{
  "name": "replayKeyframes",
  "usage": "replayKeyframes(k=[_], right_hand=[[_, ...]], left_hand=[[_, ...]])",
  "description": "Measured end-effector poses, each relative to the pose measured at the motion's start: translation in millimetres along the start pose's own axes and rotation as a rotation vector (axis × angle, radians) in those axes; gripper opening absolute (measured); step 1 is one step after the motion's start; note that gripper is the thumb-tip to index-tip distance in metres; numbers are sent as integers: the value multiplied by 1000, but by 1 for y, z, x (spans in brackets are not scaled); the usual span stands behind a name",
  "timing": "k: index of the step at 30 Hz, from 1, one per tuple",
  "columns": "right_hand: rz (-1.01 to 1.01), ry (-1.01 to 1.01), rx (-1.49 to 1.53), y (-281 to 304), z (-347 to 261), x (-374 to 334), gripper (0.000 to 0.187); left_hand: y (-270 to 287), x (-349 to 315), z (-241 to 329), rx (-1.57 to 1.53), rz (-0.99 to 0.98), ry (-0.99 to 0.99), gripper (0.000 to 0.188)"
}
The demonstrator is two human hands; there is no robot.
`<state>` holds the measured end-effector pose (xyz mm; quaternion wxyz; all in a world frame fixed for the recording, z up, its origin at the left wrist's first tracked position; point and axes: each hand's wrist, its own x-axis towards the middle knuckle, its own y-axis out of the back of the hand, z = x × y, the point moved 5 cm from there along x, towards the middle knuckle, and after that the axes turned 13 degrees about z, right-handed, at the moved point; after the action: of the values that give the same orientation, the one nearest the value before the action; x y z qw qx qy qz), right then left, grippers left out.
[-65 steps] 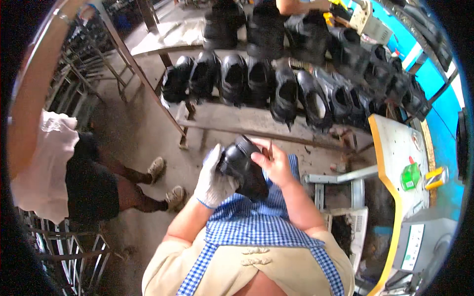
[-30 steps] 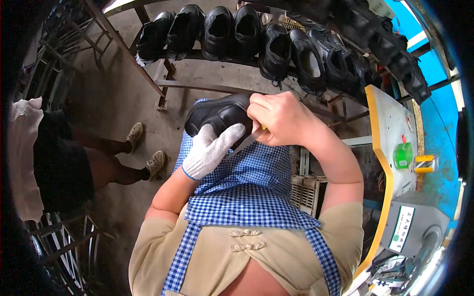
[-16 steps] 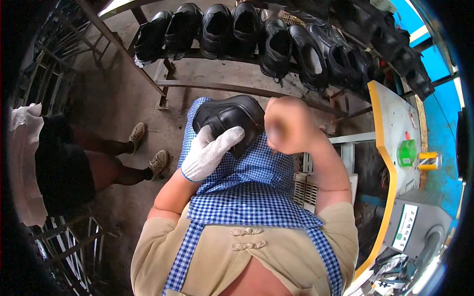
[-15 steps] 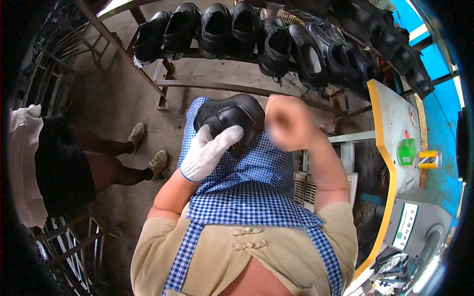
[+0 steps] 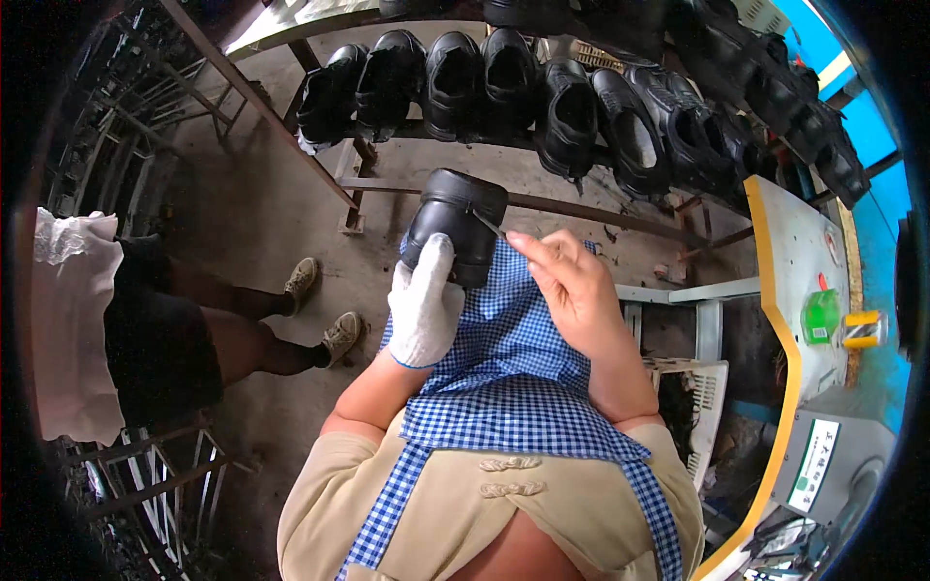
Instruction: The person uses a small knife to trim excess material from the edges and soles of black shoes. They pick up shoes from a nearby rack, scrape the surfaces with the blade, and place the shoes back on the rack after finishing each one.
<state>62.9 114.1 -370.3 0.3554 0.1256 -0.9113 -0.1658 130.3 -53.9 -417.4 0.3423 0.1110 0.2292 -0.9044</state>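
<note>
- At 9 o'clock: another person's white garment (image 5: pixel 73 320), dark skirt, legs and two tan shoes (image 5: pixel 325 310) on the concrete floor (image 5: pixel 232 203); upper body cut off by the dark rim.
- Just left of centre: left hand (image 5: pixel 424 302) in a white glove, grip clenched around the black shoe (image 5: pixel 455 225), fingers laid up its near side.
- Shoe held above the lap, over the blue checked apron (image 5: pixel 504 387); long axis running from about 7 o'clock to 1 o'clock, upper end tilted away toward the rack, rounded leather side turned to the camera. Toe or heel on top: cannot tell.
- Compared with half a second ago: shoe turned from lying nearly crosswise to standing more on end, and the right hand, blurred then, now sharp and drawn back to 3 o'clock of the shoe.
- Right of centre: bare right hand (image 5: pixel 572 281), grip pinched on a thin metal tool (image 5: pixel 489 225), its tip touching the shoe's upper edge; kind of tool too small to make out.
- At 12 o'clock: metal rack (image 5: pixel 542 201) carrying a row of black shoes (image 5: pixel 513 77), openings facing the camera; far end of the row lost in the bent dark rim.
- At 3 o'clock: pale surface with a yellow edge (image 5: pixel 790 290), a green container (image 5: pixel 821 318) and a yellow object (image 5: pixel 862 329) on it; white plastic basket (image 5: pixel 712 387) below, partly hidden by the right forearm.
</note>
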Motion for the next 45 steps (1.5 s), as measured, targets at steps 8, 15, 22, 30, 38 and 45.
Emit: replayKeyframes(k=[8,15,22,30,38,45], right_hand=[[-45,70,-254,-1,-22,2,43],[-62,79,-218,-6,-22,-2,41],[1,63,-201,-22,-18,-10,45],[-32,-25,-151,-24,-19,-11,39],[13,28,-201,-35,-16,-14,49],[60,36,-218,-42,-11,-15,48]], left_hand=[[2,-2,-6,73,196,-4,30],[-5,-4,1,23,125,-168,28],[-7,-1,-1,29,118,-284,27],[-7,6,-12,-45,112,-419,24],[-7,6,-14,-41,157,-375,25],[-8,8,-28,-90,129,-420,26]])
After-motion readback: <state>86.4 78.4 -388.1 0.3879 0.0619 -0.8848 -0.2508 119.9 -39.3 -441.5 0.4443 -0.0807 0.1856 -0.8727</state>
